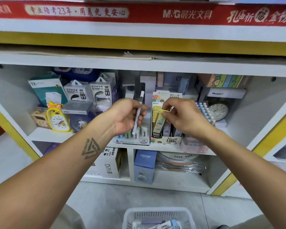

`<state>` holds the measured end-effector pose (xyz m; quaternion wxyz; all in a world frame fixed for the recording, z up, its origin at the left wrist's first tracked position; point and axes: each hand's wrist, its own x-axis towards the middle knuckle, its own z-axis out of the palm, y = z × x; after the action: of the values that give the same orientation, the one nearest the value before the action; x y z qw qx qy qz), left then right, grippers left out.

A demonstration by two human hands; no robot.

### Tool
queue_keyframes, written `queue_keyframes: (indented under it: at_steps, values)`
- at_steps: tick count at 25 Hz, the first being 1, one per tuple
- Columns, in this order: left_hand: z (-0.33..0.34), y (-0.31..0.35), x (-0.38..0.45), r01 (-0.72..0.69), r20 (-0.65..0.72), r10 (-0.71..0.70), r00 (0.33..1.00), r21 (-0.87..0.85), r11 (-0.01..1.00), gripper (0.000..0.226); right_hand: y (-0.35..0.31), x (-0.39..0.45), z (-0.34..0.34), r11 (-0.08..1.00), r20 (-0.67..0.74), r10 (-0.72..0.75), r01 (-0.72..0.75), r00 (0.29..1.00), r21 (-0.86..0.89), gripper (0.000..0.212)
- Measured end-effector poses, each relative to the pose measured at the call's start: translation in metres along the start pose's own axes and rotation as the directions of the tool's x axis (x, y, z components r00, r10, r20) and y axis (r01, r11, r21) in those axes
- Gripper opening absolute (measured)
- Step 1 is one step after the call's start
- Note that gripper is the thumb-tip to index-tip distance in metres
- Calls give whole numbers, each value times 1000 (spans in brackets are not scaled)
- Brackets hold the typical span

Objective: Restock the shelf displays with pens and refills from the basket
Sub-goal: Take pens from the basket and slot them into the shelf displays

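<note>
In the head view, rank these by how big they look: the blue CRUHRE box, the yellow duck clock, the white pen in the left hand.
1. Blue CRUHRE box.
2. Yellow duck clock, somewhat smaller.
3. White pen, long but thin, partly hidden by the left hand.

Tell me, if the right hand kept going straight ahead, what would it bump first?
Probably the refill display box: the right hand already pinches a yellow refill pack over it. Depth is unclear.

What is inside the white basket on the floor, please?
The white basket holds several small packs, white and light blue, with printed labels; they look like refill packs. The frame's lower edge cuts off the rest, so how many there are cannot be seen.
</note>
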<state>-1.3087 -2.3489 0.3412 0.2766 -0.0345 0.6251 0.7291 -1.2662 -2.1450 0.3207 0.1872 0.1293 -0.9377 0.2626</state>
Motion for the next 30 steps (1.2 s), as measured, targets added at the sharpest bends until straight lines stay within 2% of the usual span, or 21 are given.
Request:
queue_keyframes:
  at_steps: [2, 6, 9, 10, 11, 12, 13, 14, 15, 16, 17, 20, 22, 23, 25, 27, 30]
  values:
    - [-2, -3, -1, -25, -5, 25, 1000, 19, 1000, 25, 1, -1, 9, 996, 33, -56, 58, 998, -65, 5]
    - [-10, -7, -1, -76, 30, 76, 997, 1, 997, 26, 6, -1, 19, 992, 87, -39, 49, 995, -115, 4]
    - [-15, -8, -2, -106, 74, 104, 992, 29, 994, 24, 5, 0, 25, 954, 180, -100, 146, 979, -261, 14]
    - [-17, -9, -2, -114, 85, 111, 990, 35, 993, 22, 3, 2, 26, 955, 160, -90, 131, 983, -267, 16]
    - [-18, -9, -1, -121, 93, 117, 989, 33, 992, 20, -1, 6, 26, 977, 99, -49, 68, 994, -200, 16]
    - [-19, -9, -1, -130, 100, 126, 987, 30, 991, 17, -7, 10, 24, 999, 28, 53, -53, 998, -14, 17]
    - [-19, -10, 0, -144, 106, 140, 985, 31, 989, 15, -13, 14, 21, 946, 12, 188, -185, 982, 267, 19]
    - [-20, -11, 0, -162, 113, 157, 981, 43, 986, 15, -20, 18, 20, 809, 51, 284, -268, 958, 523, 22]
    - [-22, -13, -1, -183, 125, 174, 977, 64, 981, 14, -27, 21, 19, 666, 85, 322, -289, 943, 687, 24]
    - [-22, -14, -1, -204, 142, 191, 971, 83, 975, 15, -32, 23, 19, 584, 89, 328, -276, 941, 763, 23]
    - [-24, -15, -2, -225, 159, 209, 965, 87, 971, 15, -37, 25, 20, 561, 77, 323, -256, 943, 787, 17]
    - [-35, -17, 0, -303, 129, 290, 948, 98, 948, 14, -48, 31, 19, 634, -11, 325, -209, 946, 745, 8]
    - [-48, -17, 5, -400, 4, 429, 903, 369, 839, 14, -48, 35, 11, 697, -78, 336, -192, 939, 691, 13]
    - [-57, -19, 8, -410, -26, 506, 862, 549, 728, 15, -48, 37, 6, 727, -101, 325, -180, 940, 663, 15]
    - [-68, -24, 10, -378, 36, 584, 811, 793, 477, 20, -47, 38, -4, 784, -127, 294, -163, 947, 599, 16]
    - [-66, -30, 12, -405, 158, 588, 793, 859, 315, 26, -41, 35, -15, 827, -133, 269, -158, 954, 539, 16]
    - [-42, -35, 16, -518, 328, 573, 751, 831, 202, 31, -26, 22, -34, 852, -142, 288, -186, 947, 489, 10]
